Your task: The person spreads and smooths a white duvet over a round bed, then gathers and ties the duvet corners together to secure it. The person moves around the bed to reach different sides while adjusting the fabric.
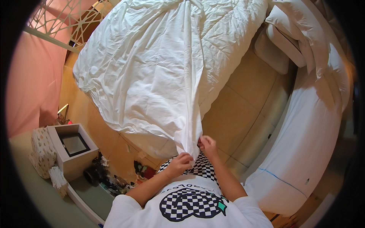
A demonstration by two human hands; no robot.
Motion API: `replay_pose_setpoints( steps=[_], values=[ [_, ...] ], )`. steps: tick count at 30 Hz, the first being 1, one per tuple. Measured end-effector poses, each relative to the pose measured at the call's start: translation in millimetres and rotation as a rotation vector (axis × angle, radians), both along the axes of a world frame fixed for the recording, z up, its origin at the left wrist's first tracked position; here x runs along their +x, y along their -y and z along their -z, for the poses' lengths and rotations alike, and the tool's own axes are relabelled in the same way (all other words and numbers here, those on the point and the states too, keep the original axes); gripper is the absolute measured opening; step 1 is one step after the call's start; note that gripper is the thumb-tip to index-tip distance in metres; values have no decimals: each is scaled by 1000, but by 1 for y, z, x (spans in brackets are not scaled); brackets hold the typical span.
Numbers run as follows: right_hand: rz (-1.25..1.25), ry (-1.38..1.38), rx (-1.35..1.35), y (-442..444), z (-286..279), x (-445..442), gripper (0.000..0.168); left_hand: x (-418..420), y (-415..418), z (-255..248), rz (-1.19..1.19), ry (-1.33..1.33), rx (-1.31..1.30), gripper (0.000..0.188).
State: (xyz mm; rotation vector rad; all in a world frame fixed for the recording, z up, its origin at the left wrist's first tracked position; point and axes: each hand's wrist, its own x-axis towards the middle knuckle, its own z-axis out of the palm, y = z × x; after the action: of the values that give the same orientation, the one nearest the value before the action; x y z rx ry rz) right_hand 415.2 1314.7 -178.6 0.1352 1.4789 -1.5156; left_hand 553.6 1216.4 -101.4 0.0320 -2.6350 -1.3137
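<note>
A white cloth cover (pixel 159 82), creased lengthwise, spreads out before me and narrows to a gathered end at my waist. My left hand (pixel 179 165) pinches the near edge of that end. Just to the right and a little farther out, my right hand (pixel 208 146) has its fingers closed on the cover's right edge. Beside and partly beneath the cover lies a white quilted comforter (pixel 228 45), its stitched puckers showing on the right. The fabric inside my fingers is hidden.
A white-draped sofa (pixel 302 148) curves along the right, with grey cushions (pixel 271 51) at its far end. Tiled floor (pixel 236 105) shows between. On the left are a small white cabinet (pixel 77 159), a patterned tissue box (pixel 42 151), a pink curtain (pixel 34 82) and a lattice screen (pixel 68 22).
</note>
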Motion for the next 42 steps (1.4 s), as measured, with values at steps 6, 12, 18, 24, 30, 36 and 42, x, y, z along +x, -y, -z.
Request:
replay_pose_setpoints(
  steps=[6,12,18,24,30,36,42],
  values=[
    [-380,-212,359,64,12,-14,30,-3,-15,4,120,20,173,18],
    [269,719,-366,39,-45,-14,40,41,-12,62,-919,381,861,34],
    [78,610,-383,-11,-92,8,55,8,-4,47,-460,141,2303,67],
    [109,391,-481,-17,-117,21,67,12,17,21,-232,-250,2447,85],
    [70,499,-442,-26,-110,38,64,16,16,-20,-352,-30,2376,70],
    [-30,554,-368,-35,-111,46,60,38,19,-35,-650,-110,2223,39],
    [-505,36,-61,-2,-121,65,58,116,14,-72,-1071,-289,1214,20]
  ],
)
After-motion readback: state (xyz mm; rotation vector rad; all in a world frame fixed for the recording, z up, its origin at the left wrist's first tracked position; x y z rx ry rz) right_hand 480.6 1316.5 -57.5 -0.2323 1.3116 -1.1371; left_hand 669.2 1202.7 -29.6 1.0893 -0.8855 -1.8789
